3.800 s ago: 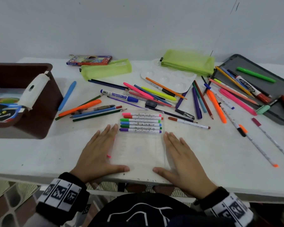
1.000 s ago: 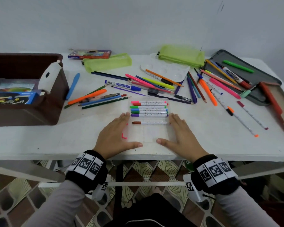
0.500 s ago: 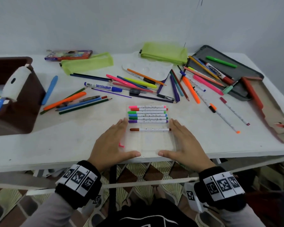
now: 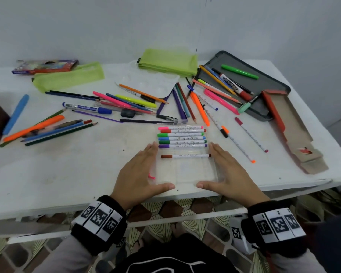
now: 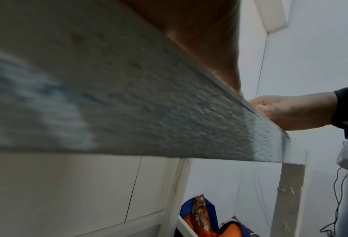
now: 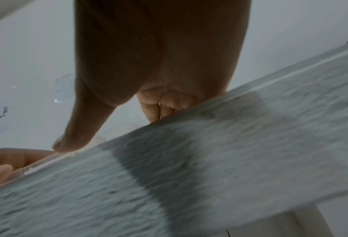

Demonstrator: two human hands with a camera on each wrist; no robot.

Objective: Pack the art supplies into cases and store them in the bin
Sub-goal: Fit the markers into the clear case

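A clear plastic case (image 4: 187, 172) lies flat at the table's near edge. Several colour markers (image 4: 182, 136) lie in a row at its far end, and a brown marker (image 4: 185, 155) lies apart below them. My left hand (image 4: 140, 174) rests flat along the case's left side with its thumb at the near edge. My right hand (image 4: 227, 174) mirrors it on the right side, fingers straight. Both wrist views look up from below the table edge (image 5: 169, 104) and show little of the case. The right hand (image 5: 290, 112) also shows in the left wrist view.
Loose pens, pencils and markers (image 4: 126, 105) are scattered across the white table (image 4: 67, 164). Two green mesh pouches (image 4: 67, 77) and a white palette (image 4: 152, 83) lie at the back. A grey zip case (image 4: 264, 89) and a flattened cardboard box (image 4: 295, 134) lie at the right.
The brown marker now lies in the case, added since the oldest frame. My view has swung right, so the brown bin has left the picture. My hands stay beside the case.
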